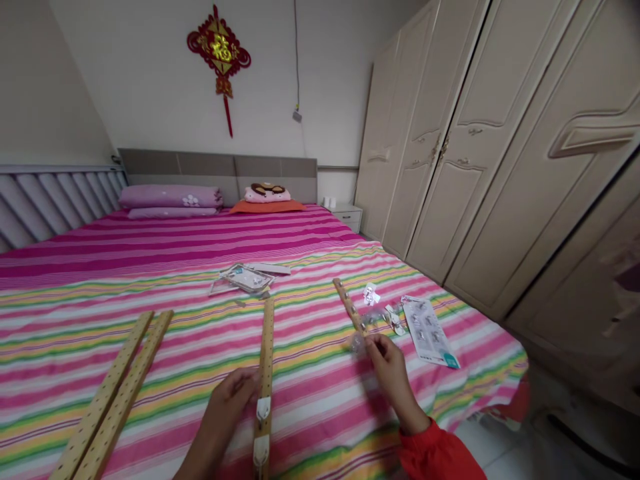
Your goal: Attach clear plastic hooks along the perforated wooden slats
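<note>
"Fingers of the right hand [390,367]?"
"Drawn together at the near end of a short strip [345,297], right of the long middle strip [267,340]; can't tell whether pinching the wood."
"And of the left hand [227,400]?"
"Half-curled, close by the left edge of the middle strip; can't tell whether gripping it."
"On the middle strip?"
"Two white hooks [263,408], toward its near end."
"Farther out?"
"Right of it, past the short strip, a blister card [427,330]; left of it, two more holed strips [135,380]; underneath, a striped bedspread [310,413]."
</note>
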A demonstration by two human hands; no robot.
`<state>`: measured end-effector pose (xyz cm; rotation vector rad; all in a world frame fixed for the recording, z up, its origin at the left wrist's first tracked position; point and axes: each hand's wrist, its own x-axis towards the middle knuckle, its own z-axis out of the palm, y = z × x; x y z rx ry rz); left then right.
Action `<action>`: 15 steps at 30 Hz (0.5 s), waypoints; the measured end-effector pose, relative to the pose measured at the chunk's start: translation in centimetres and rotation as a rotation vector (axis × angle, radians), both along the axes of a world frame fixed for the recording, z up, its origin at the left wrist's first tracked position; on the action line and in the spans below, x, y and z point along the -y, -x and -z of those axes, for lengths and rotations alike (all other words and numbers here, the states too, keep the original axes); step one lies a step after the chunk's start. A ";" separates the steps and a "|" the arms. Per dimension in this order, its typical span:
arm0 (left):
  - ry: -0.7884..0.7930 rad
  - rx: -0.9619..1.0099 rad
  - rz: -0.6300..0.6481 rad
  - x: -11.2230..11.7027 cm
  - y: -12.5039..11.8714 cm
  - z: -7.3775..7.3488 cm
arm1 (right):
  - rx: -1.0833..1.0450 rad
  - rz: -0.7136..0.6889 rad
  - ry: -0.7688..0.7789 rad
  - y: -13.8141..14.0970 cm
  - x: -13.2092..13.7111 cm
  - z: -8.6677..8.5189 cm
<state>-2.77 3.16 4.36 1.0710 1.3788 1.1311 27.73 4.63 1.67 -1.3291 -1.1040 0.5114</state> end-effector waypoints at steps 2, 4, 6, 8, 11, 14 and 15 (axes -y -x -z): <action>0.000 0.009 0.107 -0.6 -2.4 -2.0 | -0.106 -0.062 -0.001 -0.1 0.2 -0.6; 0.000 0.017 0.232 -0.9 -5.3 -3.0 | -0.198 -0.090 -0.001 0.0 0.4 -1.3; 0.086 0.014 0.304 -1.0 -8.2 -3.0 | -0.264 -0.115 0.013 0.0 0.5 -2.0; 0.244 0.111 0.354 -0.8 -10.7 -2.7 | -0.296 -0.142 0.025 0.2 0.8 -2.7; 0.435 0.327 0.402 -0.5 -13.3 -2.2 | -0.327 -0.172 0.026 0.7 1.2 -3.4; 0.539 0.517 0.413 -0.4 -14.7 -2.2 | -0.357 -0.194 0.052 1.3 1.7 -3.6; 0.554 0.563 0.403 -0.4 -14.9 -2.2 | -0.366 -0.203 0.065 1.5 1.9 -3.6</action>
